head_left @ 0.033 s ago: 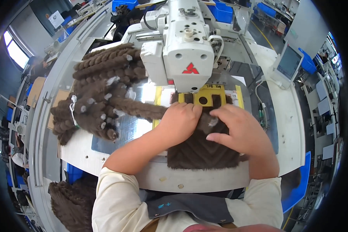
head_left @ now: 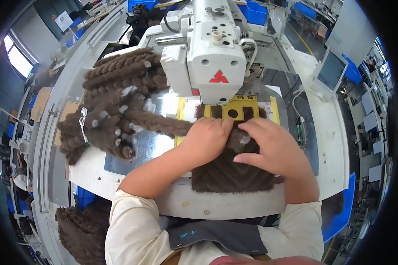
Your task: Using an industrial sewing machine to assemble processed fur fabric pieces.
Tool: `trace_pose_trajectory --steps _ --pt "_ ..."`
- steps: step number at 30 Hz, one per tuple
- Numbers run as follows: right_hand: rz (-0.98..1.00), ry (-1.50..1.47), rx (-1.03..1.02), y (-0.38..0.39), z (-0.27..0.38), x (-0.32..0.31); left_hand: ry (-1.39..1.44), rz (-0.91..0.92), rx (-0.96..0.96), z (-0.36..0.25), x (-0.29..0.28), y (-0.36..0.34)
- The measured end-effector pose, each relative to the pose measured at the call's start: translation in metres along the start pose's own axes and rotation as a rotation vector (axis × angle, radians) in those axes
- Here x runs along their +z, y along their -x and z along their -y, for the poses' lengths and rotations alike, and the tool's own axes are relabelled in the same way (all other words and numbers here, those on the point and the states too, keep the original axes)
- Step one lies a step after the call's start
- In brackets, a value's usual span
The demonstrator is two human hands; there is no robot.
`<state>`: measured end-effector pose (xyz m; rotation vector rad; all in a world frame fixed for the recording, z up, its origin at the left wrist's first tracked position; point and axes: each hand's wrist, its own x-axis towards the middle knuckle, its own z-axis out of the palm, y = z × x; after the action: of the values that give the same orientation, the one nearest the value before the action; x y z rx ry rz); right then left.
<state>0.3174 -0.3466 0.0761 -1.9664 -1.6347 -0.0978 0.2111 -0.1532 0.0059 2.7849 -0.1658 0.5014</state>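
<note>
From the head view, a brown ribbed fur panel (head_left: 232, 172) is being pressed flat on the desk (head_left: 323, 145), its far edge tucked under the yellow clamp template (head_left: 234, 110) beneath the white sewing machine head (head_left: 214, 53). The left hand (head_left: 208, 137) is being laid palm-down on the panel with fingers curled, nothing pinched in its grip; the right hand (head_left: 274, 148) is being spread flat beside it, grip wide, nothing enclosed. Fingertips are being kept just beside the clamp — a pinch or a needle strike is being risked if the machine cycles. A loose fur strip (head_left: 159, 121) from the heaped fur pieces (head_left: 115, 101) is trailing toward the template — it could be caught and stitched in, or the panel could be skewed.
</note>
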Motion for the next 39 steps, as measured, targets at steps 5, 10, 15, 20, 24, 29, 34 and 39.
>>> trace_pose_trajectory --steps 5,10,15,20,24,29,34,39 --pt "0.464 0.064 0.119 -0.008 -0.008 0.016 0.008 0.061 0.0 -0.009 0.003 0.004" --pt "0.176 0.29 0.324 0.01 -0.055 -0.047 -0.085 0.038 -0.143 0.019 -0.024 0.002" --pt "0.27 0.573 0.623 0.028 -0.075 -0.08 -0.141 0.156 -0.236 0.021 -0.039 -0.001" --pt "0.349 0.062 0.06 0.002 -0.04 -0.006 0.005 0.187 -0.056 -0.005 -0.018 0.004" --pt "0.574 0.117 0.148 -0.01 -0.02 0.01 0.051 0.172 -0.035 -0.011 -0.031 0.005" --pt "0.417 0.207 0.196 0.011 -0.049 -0.019 0.163 0.005 -0.062 -0.002 -0.057 0.002" --pt "0.531 0.176 0.25 0.006 -0.041 -0.036 0.404 -0.133 0.008 -0.002 -0.058 0.004" --pt "0.308 -0.242 0.097 -0.002 -0.023 -0.022 0.699 -0.202 -0.04 0.007 -0.049 0.014"
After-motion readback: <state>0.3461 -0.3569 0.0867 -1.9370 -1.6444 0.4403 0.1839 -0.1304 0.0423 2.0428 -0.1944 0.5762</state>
